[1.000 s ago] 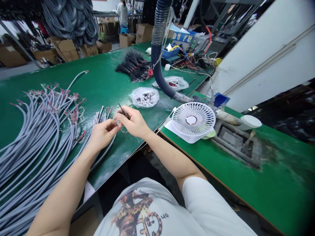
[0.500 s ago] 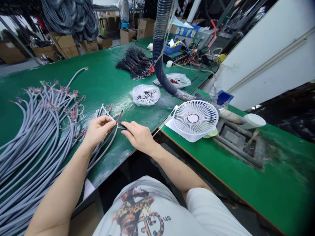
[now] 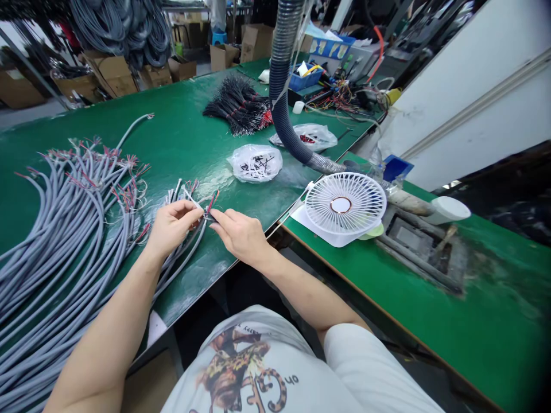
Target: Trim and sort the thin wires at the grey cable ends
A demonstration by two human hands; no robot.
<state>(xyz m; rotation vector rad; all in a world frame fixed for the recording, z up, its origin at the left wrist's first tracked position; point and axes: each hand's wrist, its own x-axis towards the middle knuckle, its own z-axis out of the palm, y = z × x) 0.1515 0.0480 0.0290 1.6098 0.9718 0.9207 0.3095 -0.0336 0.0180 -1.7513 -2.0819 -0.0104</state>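
Note:
My left hand (image 3: 174, 226) is closed in a pinch on the stripped wires of a grey cable (image 3: 194, 248), above the bench's near edge. Red, green and dark wire ends (image 3: 212, 199) fan upward between my two hands. A white strand (image 3: 191, 198) sticks out up and left from my left fingertips. With thumb and index together, my right hand (image 3: 241, 234) pinches a thin black piece (image 3: 210, 217) against these wires; its exact kind is too small to make out. Many grey cables with stripped, coloured ends (image 3: 92, 198) lie left of my left hand.
On the green bench (image 3: 181, 137) lie a plastic bag of small black pieces (image 3: 256, 163), a second bag (image 3: 312, 137) and a black wire bundle (image 3: 235, 106). A white fan (image 3: 344, 203) stands right, beneath a ribbed hose (image 3: 282, 86). A dirty metal tray (image 3: 422, 246) lies beyond it.
My right fingertips have shifted slightly left, closer to my left hand, and less of the black piece shows. The view has moved a little.

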